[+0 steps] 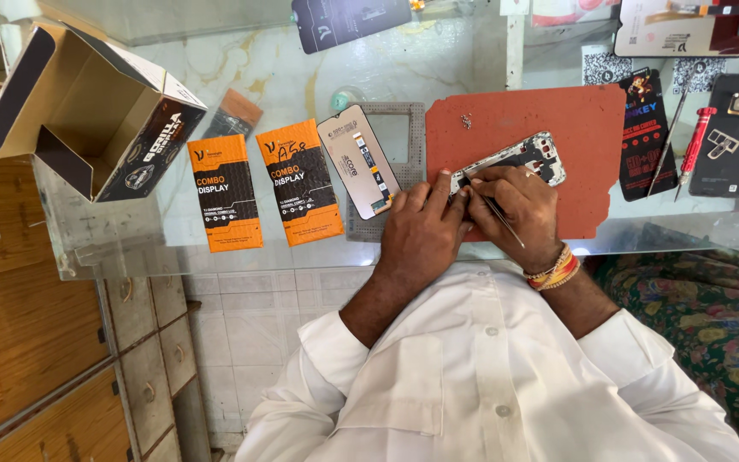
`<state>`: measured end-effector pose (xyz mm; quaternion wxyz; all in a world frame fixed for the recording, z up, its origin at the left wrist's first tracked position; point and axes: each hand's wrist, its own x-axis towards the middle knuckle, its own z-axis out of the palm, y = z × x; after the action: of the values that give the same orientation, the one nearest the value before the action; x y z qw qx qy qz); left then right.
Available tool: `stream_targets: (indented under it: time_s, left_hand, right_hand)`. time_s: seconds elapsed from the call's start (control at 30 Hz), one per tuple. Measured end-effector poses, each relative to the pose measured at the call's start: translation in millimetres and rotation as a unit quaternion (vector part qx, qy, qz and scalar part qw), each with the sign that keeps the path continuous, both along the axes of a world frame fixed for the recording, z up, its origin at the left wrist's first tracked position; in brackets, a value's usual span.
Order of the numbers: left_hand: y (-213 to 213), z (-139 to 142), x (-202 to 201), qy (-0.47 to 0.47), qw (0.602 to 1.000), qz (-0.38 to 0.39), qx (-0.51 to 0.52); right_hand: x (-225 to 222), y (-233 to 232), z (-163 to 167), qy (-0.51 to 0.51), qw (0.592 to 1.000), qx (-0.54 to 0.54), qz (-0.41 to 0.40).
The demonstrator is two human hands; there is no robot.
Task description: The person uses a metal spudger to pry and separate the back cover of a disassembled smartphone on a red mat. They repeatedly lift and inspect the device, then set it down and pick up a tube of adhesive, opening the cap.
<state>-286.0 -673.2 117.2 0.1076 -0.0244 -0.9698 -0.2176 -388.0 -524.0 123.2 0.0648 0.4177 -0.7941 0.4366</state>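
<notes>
Nearest, the left hand (421, 224) rests fingers-down on the near end of an opened phone (515, 159), pinning it. Just beside it, the right hand (515, 205) is closed around thin tweezers (496, 210), their tip at the phone's near edge. The phone lies tilted on a red mat (558, 120) on the glass worktop (215, 68). Left of it lie a loose screen (358, 161) and two orange boxes (263, 188); far right, a red screwdriver (696, 141).
</notes>
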Motion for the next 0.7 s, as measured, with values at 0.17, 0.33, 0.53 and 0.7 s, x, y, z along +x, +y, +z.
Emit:
stream_targets:
  time_s: [0.17,0.33,0.53,0.7]
  left_hand:
    - [-0.2,1.7,0.5,-0.004,1.000,-0.002,0.009]
    - [0.2,-0.8,-2.1,0.006,1.000,-0.005,0.001]
    - [-0.1,-4.1,-1.6,0.012,1.000,-0.012,0.013]
    - [-0.3,-5.5,-2.6,0.020,1.000,-0.013,-0.020]
  right_hand:
    - [0.8,1.0,-0.5,-0.013,0.999,-0.009,-0.035]
    - [-0.5,1.8,4.0,0.028,1.000,-0.009,0.010]
    - [-2.3,3.1,6.3,0.041,0.998,0.004,-0.056]
    - [-1.2,0.3,4.7,0.045,0.999,0.005,-0.014]
